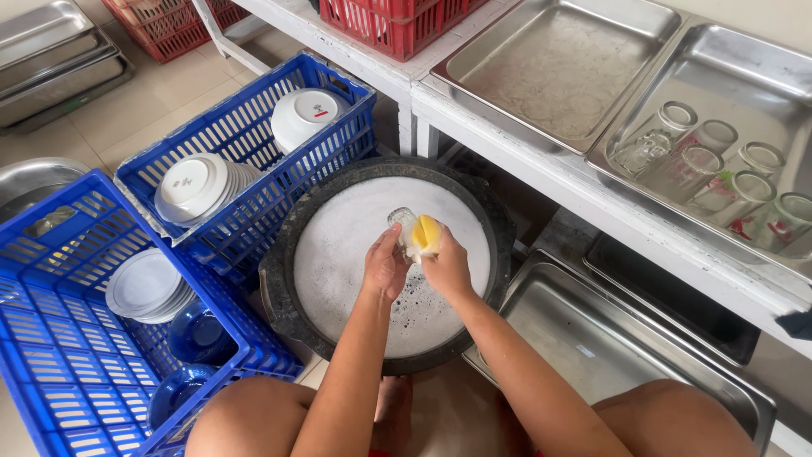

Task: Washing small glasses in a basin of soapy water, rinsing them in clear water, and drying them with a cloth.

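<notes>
While the person squats over the black basin [288,279] of foamy water, the left hand [386,269] grips a clear glass [401,222] and the right hand [446,269] closes on a yellow sponge [425,233] pressed to it. Judged wet, soapy, slippery, fragile; best held round the body. Blue crates [245,127] of bowls crowd the left; a steel tray [592,338] sits right; rinsed glasses [719,169] on the bench [524,161].

**Plastic, steel, glass and foam**

We see a clear glass [401,222] against a soft yellow sponge [425,233], a matt black basin [279,279] of white foam, blue plastic lattice crates [254,127], glossy white bowls [196,186], and dull brushed-steel trays [558,63].
</notes>
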